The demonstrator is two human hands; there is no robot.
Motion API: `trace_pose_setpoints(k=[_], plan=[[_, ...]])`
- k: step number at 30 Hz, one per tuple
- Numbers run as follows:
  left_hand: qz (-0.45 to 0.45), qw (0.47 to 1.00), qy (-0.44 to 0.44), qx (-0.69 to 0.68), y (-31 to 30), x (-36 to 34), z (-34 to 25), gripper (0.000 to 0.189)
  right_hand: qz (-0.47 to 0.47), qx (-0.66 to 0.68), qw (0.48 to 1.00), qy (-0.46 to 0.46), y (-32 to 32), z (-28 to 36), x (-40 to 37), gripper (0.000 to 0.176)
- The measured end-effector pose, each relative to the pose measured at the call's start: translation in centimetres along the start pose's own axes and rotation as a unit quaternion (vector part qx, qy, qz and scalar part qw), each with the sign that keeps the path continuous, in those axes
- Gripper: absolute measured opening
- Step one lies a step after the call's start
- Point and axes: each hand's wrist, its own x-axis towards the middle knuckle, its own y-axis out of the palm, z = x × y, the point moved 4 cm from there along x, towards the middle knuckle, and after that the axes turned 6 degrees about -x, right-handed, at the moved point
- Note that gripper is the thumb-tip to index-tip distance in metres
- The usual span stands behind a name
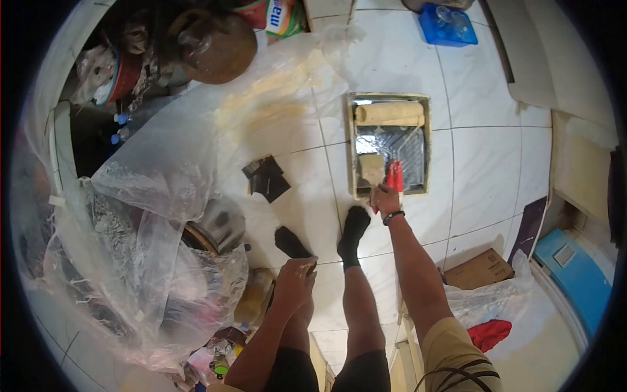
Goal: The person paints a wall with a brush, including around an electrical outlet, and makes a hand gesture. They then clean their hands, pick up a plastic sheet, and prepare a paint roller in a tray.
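Observation:
My right hand [388, 197] is closed at the near edge of a paint tray [427, 150], around the handle of a flat paintbrush [372, 168] whose bristles point into the tray. Close beside those fingers lies the red handle of a paint roller [396, 173]. The roller's cream-coloured sleeve [390, 114] rests across the far end of the tray. My left hand [297, 274] is held near my left knee with its fingers curled; something small and brownish shows at the fingertips, too little to name.
Dark sandpaper-like sheets [266, 178] lie on the white tiles left of the tray. Clear plastic sheeting [163, 157] covers clutter along the left. A blue container [447, 26] stands beyond the tray; a cardboard box [479, 269] sits at right. My socked feet [354, 228] are near the tray.

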Motion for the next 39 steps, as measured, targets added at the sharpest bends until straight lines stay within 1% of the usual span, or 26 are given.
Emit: trace_pose_setpoints(k=[3,5,6,7,8,9,11,12,13,14,15,16,17,18,19,20,21,22,23,25,28,31,34,37,39], plan=[[-0.017,0.999,-0.024,-0.045,-1.5,-1.7,1.0,0.032,-0.065,-0.087,0.994,-0.010,-0.5,-6.5,2.9,0.027],[-0.014,0.998,-0.047,-0.047,-1.7,-2.5,1.7,0.033,-0.109,-0.107,0.988,0.027,-0.9,-5.6,0.0,0.026],[-0.014,0.997,-0.057,-0.048,-1.8,-2.8,2.0,0.034,-0.150,-0.207,0.967,0.003,-1.2,-5.0,-1.6,0.028],[-0.024,0.997,-0.053,-0.057,-1.8,-3.1,2.4,0.033,-0.190,-0.304,0.933,-0.024,-1.2,-4.5,-3.2,0.031],[-0.033,0.996,-0.049,-0.066,-1.6,-3.3,2.8,0.032,-0.228,-0.397,0.887,-0.051,-1.1,-3.6,-4.6,0.033],[-0.043,0.995,-0.045,-0.075,-1.4,-3.4,3.1,0.031,-0.228,-0.395,0.883,-0.108,-0.3,-2.8,-5.5,0.031],[-0.116,0.965,-0.100,-0.211,-2.0,-3.0,2.0,0.028,-0.221,-0.385,0.868,-0.221,2.4,-0.8,-7.0,0.028],[-0.153,0.940,-0.126,-0.277,-2.0,-2.7,1.9,0.027,-0.197,-0.396,0.852,-0.281,4.6,0.3,-7.2,0.024],[-0.146,0.951,-0.134,-0.238,-1.5,-2.4,2.5,0.026,-0.165,-0.397,0.833,-0.349,7.3,2.0,-7.3,0.025],[-0.138,0.960,-0.142,-0.199,-0.8,-2.2,3.5,0.025,-0.115,-0.390,0.843,-0.352,10.2,2.5,-7.0,0.030],[-0.130,0.967,-0.151,-0.160,-0.1,-2.0,4.4,0.025,-0.103,-0.388,0.817,-0.414,13.4,3.6,-6.6,0.032],[-0.092,0.970,-0.184,-0.132,0.6,-1.9,5.2,0.031,-0.044,-0.402,0.815,-0.416,16.9,5.7,-6.5,0.034],[-0.089,0.966,-0.184,-0.157,0.3,-1.5,5.1,0.032,-0.001,-0.420,0.797,-0.433,20.1,5.8,-4.9,0.035],[-0.086,0.961,-0.186,-0.184,-0.6,-0.7,4.5,0.033,0.018,-0.454,0.767,-0.453,23.2,6.3,-3.6,0.036],[-0.082,0.956,-0.189,-0.209,-0.7,-0.2,4.5,0.034,0.036,-0.498,0.739,-0.452,26.1,6.8,-2.4,0.040],[-0.067,0.965,-0.171,-0.189,0.3,-0.2,5.0,0.037,0.048,-0.539,0.714,-0.444,28.9,7.3,-1.2,0.043],[-0.054,0.973,-0.149,-0.168,1.3,0.1,5.7,0.039,0.068,-0.592,0.690,-0.411,31.4,7.9,-0.2,0.048],[-0.046,0.975,-0.140,-0.167,2.4,-0.1,6.1,0.044,0.072,-0.614,0.665,-0.419,33.3,7.4,1.3,0.053],[-0.020,0.980,-0.148,-0.132,2.2,-0.2,6.2,0.047,0.072,-0.656,0.638,-0.397,35.2,7.3,2.1,0.062],[0.011,0.979,-0.169,-0.110,2.5,-0.7,7.3,0.050,0.071,-0.709,0.587,-0.386,38.2,7.0,2.4,0.071],[-0.010,0.971,-0.197,-0.138,2.1,-1.4,9.2,0.051,0.059,-0.756,0.546,-0.356,41.0,6.2,2.4,0.082],[-0.023,0.966,-0.220,-0.131,1.3,-1.7,10.0,0.050,0.026,-0.786,0.513,-0.343,41.9,5.8,2.6,0.088],[0.005,0.962,-0.224,-0.156,0.1,-1.6,10.1,0.048,-0.020,-0.767,0.500,-0.402,41.6,4.0,5.0,0.088],[-0.002,0.962,-0.223,-0.158,-0.3,-1.4,10.1,0.047,0.000,-0.770,0.513,-0.381,41.3,3.9,5.6,0.086],[-0.025,0.965,-0.209,-0.159,0.3,-1.3,10.3,0.047,0.018,-0.762,0.520,-0.385,41.2,4.5,5.2,0.083]])
